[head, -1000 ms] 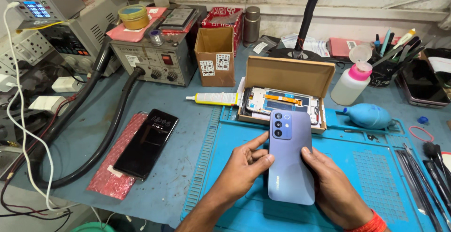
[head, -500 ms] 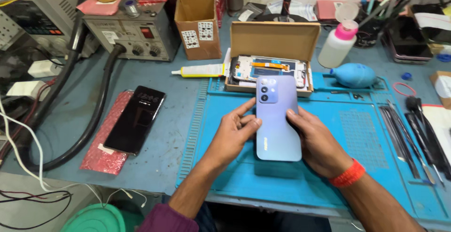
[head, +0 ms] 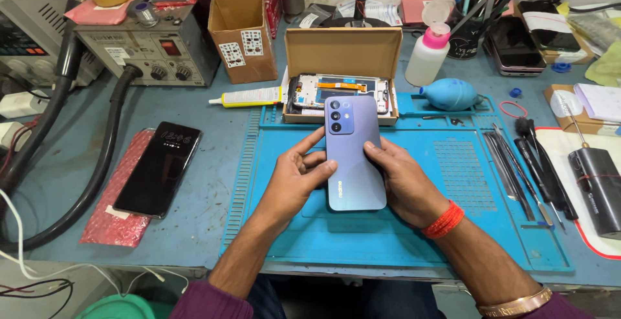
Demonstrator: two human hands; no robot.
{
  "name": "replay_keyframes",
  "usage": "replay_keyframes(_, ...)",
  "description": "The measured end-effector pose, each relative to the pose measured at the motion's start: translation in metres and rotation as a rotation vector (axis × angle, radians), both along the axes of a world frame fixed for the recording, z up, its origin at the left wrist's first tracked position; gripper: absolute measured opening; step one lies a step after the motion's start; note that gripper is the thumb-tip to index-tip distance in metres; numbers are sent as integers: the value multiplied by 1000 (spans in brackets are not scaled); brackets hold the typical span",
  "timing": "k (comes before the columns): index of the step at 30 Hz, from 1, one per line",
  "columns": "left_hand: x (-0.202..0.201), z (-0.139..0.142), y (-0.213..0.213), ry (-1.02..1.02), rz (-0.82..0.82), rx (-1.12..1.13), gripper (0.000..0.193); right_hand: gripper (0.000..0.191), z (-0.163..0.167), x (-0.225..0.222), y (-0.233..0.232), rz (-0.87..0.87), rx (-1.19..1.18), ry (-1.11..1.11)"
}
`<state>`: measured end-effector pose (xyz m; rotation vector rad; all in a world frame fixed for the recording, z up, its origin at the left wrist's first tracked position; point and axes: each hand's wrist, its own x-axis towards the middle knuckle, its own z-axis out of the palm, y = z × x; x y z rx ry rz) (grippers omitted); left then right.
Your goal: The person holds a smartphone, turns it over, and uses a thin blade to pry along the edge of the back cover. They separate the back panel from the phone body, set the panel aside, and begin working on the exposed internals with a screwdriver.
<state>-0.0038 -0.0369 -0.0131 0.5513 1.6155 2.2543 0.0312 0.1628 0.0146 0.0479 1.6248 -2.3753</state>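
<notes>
A blue-violet smartphone (head: 352, 157) is held back side up over a blue work mat (head: 466, 183), its camera cluster pointing away from me. My left hand (head: 294, 180) grips its left edge, thumb on the back. Along the right edge and underneath lies my right hand (head: 404, 183), with a red thread band on the wrist. Just beyond the phone sits an open cardboard box (head: 343, 51) with a phone frame part (head: 339, 93) lying in it.
A black phone (head: 158, 167) lies on a red pouch at left. A yellow glue tube (head: 249, 99), small brown box (head: 242, 25), repair station (head: 152, 51), thick hoses, white bottle (head: 428, 54), blue air blower (head: 449, 94) and tweezers (head: 524, 164) surround the mat.
The view has shifted so that the mat and both forearms show more fully. Both hands still hold the phone, back side up, in much the same grip.
</notes>
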Motion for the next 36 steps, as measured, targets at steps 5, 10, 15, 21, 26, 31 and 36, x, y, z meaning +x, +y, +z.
replay_keyframes(5,2,1,5,43,-15,-21,86,41,-5,-3,4,-40,23,109)
replay_keyframes(10,-2,-7,15,161,68,-175,85,38,-16,-7,4,-115,229,304)
replay_keyframes(15,-1,-16,19,208,120,-207,84,40,-24,-6,-3,-218,339,409)
replay_keyframes(21,1,-24,18,258,118,-166,83,41,-26,2,-2,-209,360,497)
replay_keyframes(26,2,-28,12,220,56,-18,81,37,-34,6,-1,-216,371,494)
replay_keyframes(31,10,-23,9,246,88,-96,81,33,-39,8,0,-208,380,546)
replay_keyframes(36,18,-19,7,244,91,-103,79,32,-41,13,0,-161,358,537)
